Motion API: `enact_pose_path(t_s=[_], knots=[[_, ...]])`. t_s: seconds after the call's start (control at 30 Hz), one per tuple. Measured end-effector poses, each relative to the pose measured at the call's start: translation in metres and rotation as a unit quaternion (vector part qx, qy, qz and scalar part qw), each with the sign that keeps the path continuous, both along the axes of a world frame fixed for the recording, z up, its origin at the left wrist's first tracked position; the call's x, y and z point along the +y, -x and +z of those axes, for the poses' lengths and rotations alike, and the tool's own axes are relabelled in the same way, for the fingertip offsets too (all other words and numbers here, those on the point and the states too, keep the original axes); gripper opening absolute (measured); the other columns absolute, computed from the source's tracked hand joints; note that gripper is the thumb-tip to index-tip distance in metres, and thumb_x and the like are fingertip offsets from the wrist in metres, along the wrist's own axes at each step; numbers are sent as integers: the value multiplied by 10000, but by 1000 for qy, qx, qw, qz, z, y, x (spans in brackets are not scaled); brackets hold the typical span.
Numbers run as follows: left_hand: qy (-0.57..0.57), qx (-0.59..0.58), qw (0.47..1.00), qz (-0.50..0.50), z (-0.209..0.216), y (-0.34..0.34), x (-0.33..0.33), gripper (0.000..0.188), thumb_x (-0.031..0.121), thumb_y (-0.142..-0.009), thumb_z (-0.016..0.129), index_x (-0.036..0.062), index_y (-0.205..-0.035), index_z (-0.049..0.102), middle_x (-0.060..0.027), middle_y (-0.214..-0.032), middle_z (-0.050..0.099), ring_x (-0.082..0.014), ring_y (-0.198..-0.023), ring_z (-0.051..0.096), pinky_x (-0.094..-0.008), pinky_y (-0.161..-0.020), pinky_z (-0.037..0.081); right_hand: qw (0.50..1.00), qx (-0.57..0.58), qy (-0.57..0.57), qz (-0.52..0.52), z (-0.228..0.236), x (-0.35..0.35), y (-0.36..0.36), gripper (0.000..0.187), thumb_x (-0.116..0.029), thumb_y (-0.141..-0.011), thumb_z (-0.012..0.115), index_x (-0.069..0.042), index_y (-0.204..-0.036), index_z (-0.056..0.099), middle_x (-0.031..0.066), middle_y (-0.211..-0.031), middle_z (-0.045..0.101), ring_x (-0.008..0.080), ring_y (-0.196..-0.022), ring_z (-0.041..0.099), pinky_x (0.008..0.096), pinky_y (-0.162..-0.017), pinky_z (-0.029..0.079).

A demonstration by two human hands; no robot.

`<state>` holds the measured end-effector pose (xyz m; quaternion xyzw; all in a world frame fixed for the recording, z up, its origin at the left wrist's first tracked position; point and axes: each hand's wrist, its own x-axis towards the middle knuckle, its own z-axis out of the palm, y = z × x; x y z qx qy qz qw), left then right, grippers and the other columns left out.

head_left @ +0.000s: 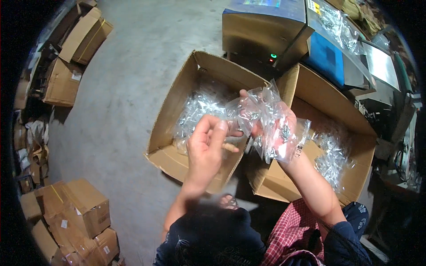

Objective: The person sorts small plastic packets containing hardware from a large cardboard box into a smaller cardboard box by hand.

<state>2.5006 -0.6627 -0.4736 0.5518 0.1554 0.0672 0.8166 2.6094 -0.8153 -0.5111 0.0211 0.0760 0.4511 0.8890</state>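
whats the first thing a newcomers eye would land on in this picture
Probably the bunch of shiny clear plastic bags with small metallic-looking pieces, held in the right hand near the centre, the left hand close against their left side. Beneath, the left box and right box stand open, each holding more such bags. At the upper right, a metal machine shows a small green light.

The place was marked as a packing workshop or a warehouse; which of the two could not be told. A bare grey floor [124, 97] was lined at the left with stacked brown cartons [91, 204]. Two open cardboard boxes [290, 86] were placed near a metal-cased machine [264, 33], on which green and red indicator lights [273, 56] were lit. In both boxes, clear plastic bags [202, 108] of small metallic pieces were heaped.
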Motion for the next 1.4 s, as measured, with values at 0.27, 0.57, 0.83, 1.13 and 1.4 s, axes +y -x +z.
enact_pose_path(t_s=[0.27, 0.57, 0.83, 1.13, 1.4], knots=[[5, -6, 1000, 15, 8, 0, -5, 194, 62, -929, 631, 23, -1076, 510, -77, -975, 613, -116, -861, 616, -240, -667, 527, 996, 82, 45, -12, 16, 8, 7, 646, -223, -825, 422, 78, -1396, 392, 250, -1361, 515, 338, -1066, 634, 481, -992, 476], [-134, -94, 982, 90, -16, 6, -2, 198, -127, -781, 696, 2, -884, 587, -83, -1032, 569, -116, -894, 558, -248, -829, 458, 995, 50, 81, -31, 10, 3, 4, 293, -158, -818, 442, 3, -976, 629, 333, -1358, 474, 407, -1122, 593, 572, -1013, 445], [-208, -121, 964, 114, -19, 12, 5, 210, -126, -761, 700, 14, -862, 581, -85, -1041, 550, -135, -966, 528, -283, -886, 427, 991, 15, 128, 39, 14, -5, -5, 277, -152, -848, 444, 0, -1007, 612, 346, -1365, 453, 462, -1198, 524, 591, -1030, 431], [-608, 11, 779, 152, 2, 8, 17, 250, 108, -845, 667, 31, -1077, 617, -104, -1074, 587, -256, -1049, 555, -359, -937, 423, 982, 13, 187, 5, 17, -5, 1, 209, -111, -904, 471, -2, -1025, 603, 340, -1264, 537, 451, -1056, 615, 566, -937, 518], [-71, -1, 997, -24, 7, 28, -5, 96, 90, -924, 589, 0, -924, 624, -87, -870, 653, -167, -823, 599, -341, -774, 491, 990, 60, 126, -11, 21, -6, 5, 224, -134, -910, 478, 14, -1052, 568, 333, -1337, 480, 464, -1132, 569, 602, -991, 468]])
